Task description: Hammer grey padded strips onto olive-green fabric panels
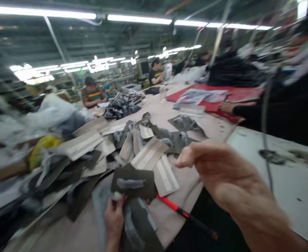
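Note:
My left hand [114, 218] is at the lower middle, fingertips pinched on a small whitish scrap [116, 196]. It touches or nearly touches the lower left edge of a dark olive panel [133, 193] with a grey strip [130, 183] across it. Another dark panel [143, 224] with greyish strips lies below. Raised at the right, my right hand [227, 178] is blurred, its fingers loosely bent and nothing visible in them. A red and black tool with a long handle [178, 210] lies by the table edge, its kind unclear. Beige panels with white strips [150, 154] are heaped beyond.
Plastic bags [54, 112] and a yellow bundle [42, 150] crowd the left. At the right, a co-worker's dark sleeve [279, 112] reaches over red material [237, 94] beside a dark fabric stack [234, 70]. A cable [266, 122] hangs before the white tabletop [295, 178].

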Available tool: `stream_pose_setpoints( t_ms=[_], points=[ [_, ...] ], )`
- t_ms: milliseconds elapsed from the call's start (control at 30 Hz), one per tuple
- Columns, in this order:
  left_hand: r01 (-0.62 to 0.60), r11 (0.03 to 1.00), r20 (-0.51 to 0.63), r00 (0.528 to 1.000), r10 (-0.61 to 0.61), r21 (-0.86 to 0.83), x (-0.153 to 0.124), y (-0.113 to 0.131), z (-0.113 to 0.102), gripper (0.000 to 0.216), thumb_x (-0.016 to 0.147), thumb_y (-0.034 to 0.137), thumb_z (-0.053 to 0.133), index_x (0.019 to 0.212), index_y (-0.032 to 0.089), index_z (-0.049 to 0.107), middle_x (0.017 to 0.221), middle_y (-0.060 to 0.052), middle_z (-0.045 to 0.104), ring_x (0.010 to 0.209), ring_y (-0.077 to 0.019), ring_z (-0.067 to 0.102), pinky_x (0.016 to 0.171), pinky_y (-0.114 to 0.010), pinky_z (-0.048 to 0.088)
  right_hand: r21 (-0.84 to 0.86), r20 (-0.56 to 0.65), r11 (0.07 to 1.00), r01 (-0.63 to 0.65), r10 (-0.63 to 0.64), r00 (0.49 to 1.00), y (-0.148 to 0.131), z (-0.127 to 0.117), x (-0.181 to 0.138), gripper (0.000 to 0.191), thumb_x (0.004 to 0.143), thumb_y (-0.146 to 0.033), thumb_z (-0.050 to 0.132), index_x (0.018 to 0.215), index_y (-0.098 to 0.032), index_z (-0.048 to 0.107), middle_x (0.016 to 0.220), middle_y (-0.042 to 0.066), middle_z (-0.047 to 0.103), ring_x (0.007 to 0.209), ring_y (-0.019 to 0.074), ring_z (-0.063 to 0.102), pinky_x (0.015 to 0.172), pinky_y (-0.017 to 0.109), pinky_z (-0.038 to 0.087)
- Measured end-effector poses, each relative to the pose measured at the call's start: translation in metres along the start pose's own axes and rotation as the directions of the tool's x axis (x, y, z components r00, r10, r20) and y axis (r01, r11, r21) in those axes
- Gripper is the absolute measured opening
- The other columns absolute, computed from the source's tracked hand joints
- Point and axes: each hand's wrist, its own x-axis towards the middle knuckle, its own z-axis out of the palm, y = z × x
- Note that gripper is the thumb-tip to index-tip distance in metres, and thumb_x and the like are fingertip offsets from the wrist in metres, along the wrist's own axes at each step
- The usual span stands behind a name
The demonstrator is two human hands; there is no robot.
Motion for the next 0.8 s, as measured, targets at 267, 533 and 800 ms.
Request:
stream_pose_setpoints(
  t_ms=[267, 533, 800],
  points=[
    [-0.01, 0.959, 0.007, 1.0, 0.012, -0.284, -0.003, -0.011, 0.008, 0.035, 0.084, 0.05, 0.068, 0.094, 0.016, 0.065, 0.09, -0.006, 0.073, 0.082, -0.0202, 0.073, 0.08, -0.032, 0.058, -0.624, 0.502, 0.778, -0.077, 0.474, 0.724, 0.167, 0.093, -0.128, 0.063, 0.078, -0.034, 0.071, 0.136, -0.016, 0.052, 0.117, 0.014, 0.062, 0.099, 0.0278, 0.061, 0.086, 0.045, 0.053],
    [0.059, 0.917, 0.038, 0.998, -0.048, -0.395, 0.001, -0.009, 0.0, 0.035, 0.082, 0.048, 0.071, 0.094, 0.015, 0.065, 0.093, -0.008, 0.074, 0.082, -0.0195, 0.074, 0.08, -0.032, 0.058, -0.756, 0.587, 0.632, 0.172, 0.537, 0.606, 0.194, 0.121, -0.141, 0.05, 0.097, -0.041, 0.047, 0.143, -0.021, 0.047, 0.106, 0.011, 0.069, 0.089, 0.027, 0.068, 0.078, 0.039, 0.051],
    [0.083, 0.91, 0.054, 0.996, -0.067, -0.405, -0.006, -0.019, -0.008, 0.034, 0.082, 0.046, 0.072, 0.094, 0.015, 0.065, 0.092, -0.006, 0.074, 0.083, -0.0185, 0.073, 0.082, -0.031, 0.057, -0.728, 0.489, 0.651, 0.215, 0.274, 0.828, 0.219, 0.101, -0.087, 0.049, 0.099, -0.036, 0.044, 0.143, -0.016, 0.045, 0.139, 0.018, 0.051, 0.118, 0.0287, 0.054, 0.095, 0.042, 0.046]
  ],
)
